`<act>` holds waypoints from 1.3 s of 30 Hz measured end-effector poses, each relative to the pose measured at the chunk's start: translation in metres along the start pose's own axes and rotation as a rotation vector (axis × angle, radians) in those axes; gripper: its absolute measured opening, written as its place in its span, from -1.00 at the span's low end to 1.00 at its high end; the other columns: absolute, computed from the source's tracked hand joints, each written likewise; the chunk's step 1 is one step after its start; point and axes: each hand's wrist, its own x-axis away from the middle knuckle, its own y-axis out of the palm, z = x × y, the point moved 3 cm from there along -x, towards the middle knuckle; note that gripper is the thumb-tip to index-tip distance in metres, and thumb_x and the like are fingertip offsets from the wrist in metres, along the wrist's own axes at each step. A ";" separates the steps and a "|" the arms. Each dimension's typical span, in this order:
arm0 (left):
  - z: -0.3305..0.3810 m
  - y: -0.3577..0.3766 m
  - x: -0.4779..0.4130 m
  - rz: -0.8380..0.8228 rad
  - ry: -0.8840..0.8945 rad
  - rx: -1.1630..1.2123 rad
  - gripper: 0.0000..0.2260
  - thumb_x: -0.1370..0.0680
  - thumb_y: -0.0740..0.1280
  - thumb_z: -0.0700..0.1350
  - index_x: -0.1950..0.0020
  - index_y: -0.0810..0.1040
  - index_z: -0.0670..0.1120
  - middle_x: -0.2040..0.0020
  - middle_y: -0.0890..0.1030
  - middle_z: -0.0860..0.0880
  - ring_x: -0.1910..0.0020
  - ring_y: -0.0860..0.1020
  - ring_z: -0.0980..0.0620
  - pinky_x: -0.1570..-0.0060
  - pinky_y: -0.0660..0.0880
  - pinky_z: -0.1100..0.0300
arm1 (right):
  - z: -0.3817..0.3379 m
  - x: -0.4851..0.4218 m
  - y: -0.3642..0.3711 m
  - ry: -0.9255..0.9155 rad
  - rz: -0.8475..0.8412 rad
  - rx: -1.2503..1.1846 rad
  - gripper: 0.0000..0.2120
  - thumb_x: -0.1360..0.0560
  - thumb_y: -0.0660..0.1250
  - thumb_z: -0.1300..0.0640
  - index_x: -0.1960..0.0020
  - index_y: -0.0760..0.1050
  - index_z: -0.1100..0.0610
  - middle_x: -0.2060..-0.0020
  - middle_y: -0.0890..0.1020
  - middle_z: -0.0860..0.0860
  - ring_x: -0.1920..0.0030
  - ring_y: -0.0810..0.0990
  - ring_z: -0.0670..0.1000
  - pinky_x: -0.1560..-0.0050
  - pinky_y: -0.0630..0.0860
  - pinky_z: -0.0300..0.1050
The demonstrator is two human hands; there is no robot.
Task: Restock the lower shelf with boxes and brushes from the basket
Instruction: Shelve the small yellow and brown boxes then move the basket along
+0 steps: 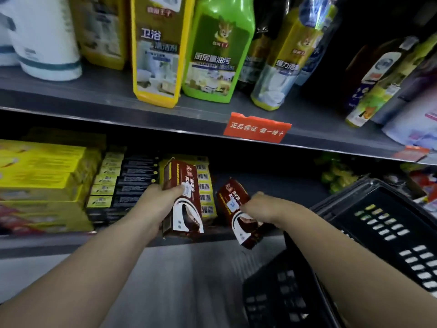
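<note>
My left hand [156, 204] grips a brown box [183, 197] with a white arch-shaped window, held upright at the front of the lower shelf [272, 185]. My right hand [262, 207] holds a second brown box [236, 209] of the same kind, tilted to the right, just right of the first. Both boxes sit over the shelf's front edge. The black plastic basket [354, 233] is at the lower right, under my right forearm. I cannot see what lies inside it.
Stacked yellow boxes [42, 181] and black-and-yellow boxes [123, 185] fill the left of the lower shelf. Yellow barcode boxes [205, 185] stand behind my left-hand box. Cleaner bottles [217, 55] line the upper shelf with a red tag [256, 127] on its edge.
</note>
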 end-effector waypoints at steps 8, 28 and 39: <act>0.001 0.014 -0.026 -0.015 0.080 -0.006 -0.64 -0.48 0.41 -0.06 -0.24 0.46 -0.07 0.05 0.66 -0.07 0.25 0.64 0.01 0.41 0.53 0.22 | 0.026 -0.005 -0.006 0.178 -0.130 0.518 -0.48 -0.59 0.12 0.10 -0.44 0.11 0.34 -0.23 0.43 0.20 -0.04 0.50 0.10 0.11 0.38 -0.12; 0.000 0.024 -0.042 0.012 0.170 -0.024 -0.60 -0.45 0.40 -0.25 -0.26 0.46 -0.05 0.18 0.51 0.09 0.30 0.58 0.08 0.43 0.49 0.21 | 0.021 -0.103 0.023 -0.108 0.046 0.709 -0.36 -0.51 0.20 0.33 -0.50 0.06 0.01 -0.37 0.30 0.17 -0.26 0.43 0.23 -0.23 0.44 0.09; -0.003 0.018 -0.045 0.035 0.227 -0.188 -0.50 -0.39 0.49 -0.20 -0.28 0.42 -0.11 -0.05 0.50 -0.01 0.08 0.55 0.00 0.23 0.52 0.19 | -0.031 -0.053 -0.012 -0.427 0.346 0.250 -0.18 -0.37 0.47 0.12 -0.48 0.08 0.09 -0.36 0.27 0.14 -0.34 0.31 0.17 -0.30 0.35 0.03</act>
